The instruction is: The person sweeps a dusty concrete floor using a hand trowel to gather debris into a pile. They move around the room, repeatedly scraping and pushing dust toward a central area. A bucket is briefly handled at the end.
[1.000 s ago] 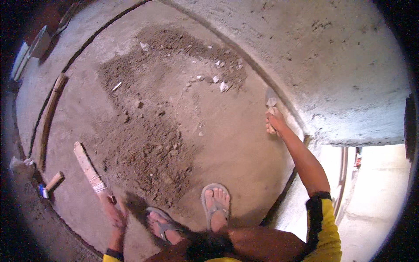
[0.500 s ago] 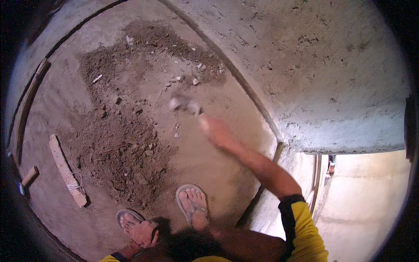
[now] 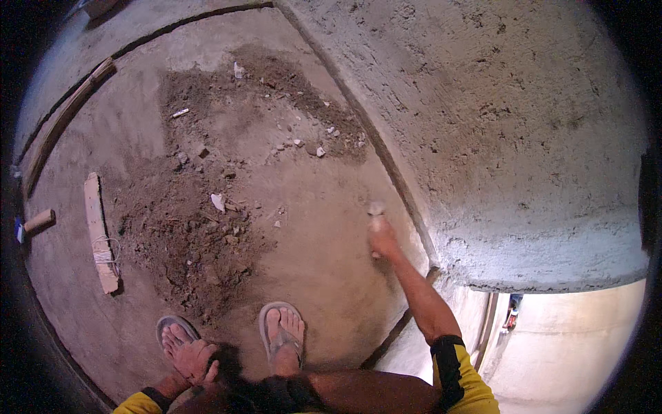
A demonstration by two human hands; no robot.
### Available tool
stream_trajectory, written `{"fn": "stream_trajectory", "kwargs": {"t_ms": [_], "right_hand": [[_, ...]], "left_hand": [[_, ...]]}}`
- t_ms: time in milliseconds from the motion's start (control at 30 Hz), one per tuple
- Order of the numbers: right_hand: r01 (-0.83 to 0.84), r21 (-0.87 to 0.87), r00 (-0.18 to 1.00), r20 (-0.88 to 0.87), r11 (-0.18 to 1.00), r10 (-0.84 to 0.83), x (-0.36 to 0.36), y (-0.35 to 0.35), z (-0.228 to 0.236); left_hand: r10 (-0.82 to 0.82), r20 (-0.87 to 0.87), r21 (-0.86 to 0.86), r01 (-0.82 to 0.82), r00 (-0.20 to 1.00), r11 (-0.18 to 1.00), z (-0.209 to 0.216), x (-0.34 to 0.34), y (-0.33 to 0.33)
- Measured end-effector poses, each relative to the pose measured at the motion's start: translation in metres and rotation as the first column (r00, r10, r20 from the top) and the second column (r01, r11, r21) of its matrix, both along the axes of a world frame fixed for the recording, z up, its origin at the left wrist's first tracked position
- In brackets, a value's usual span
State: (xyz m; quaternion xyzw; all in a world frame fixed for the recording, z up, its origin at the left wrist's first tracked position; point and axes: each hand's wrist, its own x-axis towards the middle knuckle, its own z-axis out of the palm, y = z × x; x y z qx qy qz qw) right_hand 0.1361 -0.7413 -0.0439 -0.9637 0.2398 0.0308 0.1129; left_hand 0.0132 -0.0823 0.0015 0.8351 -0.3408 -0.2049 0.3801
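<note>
My right hand (image 3: 383, 241) is closed round the handle of a small trowel (image 3: 376, 208), blurred and mostly hidden by the fist. Both are low over the bare floor on the right, close to the wall's foot. My left hand (image 3: 196, 362) hangs beside my left foot (image 3: 176, 337), fingers loosely bent and apart, with nothing seen in it. In front of my feet lies a heap of dark loose soil and rubble (image 3: 200, 241). A white chip (image 3: 218, 201) rests on the heap, and small pale stones (image 3: 321, 152) are scattered farther off.
A rough plastered wall (image 3: 483, 138) rises on the right, above a bright opening (image 3: 572, 345). At left lie a flat wooden board (image 3: 101, 234) wound with string, a wooden-handled tool (image 3: 39, 221) and a long timber strip (image 3: 65, 127). My right foot (image 3: 284, 331) stands near the heap.
My right hand with the trowel has swung right and back toward me, away from the heap. A white chip now lies on the heap. The view has shifted slightly.
</note>
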Motion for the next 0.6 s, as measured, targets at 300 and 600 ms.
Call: {"fn": "stream_trajectory", "kwargs": {"t_ms": [300, 600], "right_hand": [[-0.179, 0.315, 0.955, -0.172, 0.932, 0.241, 0.059, 0.160, 0.090], [-0.080, 0.199, 0.992, -0.077, 0.977, 0.097, 0.070, 0.075, 0.036]], "left_hand": [[-0.077, 0.124, 0.037, 0.073, 0.989, 0.997, 0.050, 0.025, -0.008], [0.066, 0.224, 0.023, -0.073, 0.972, 0.997, 0.013, 0.000, -0.006]]}}
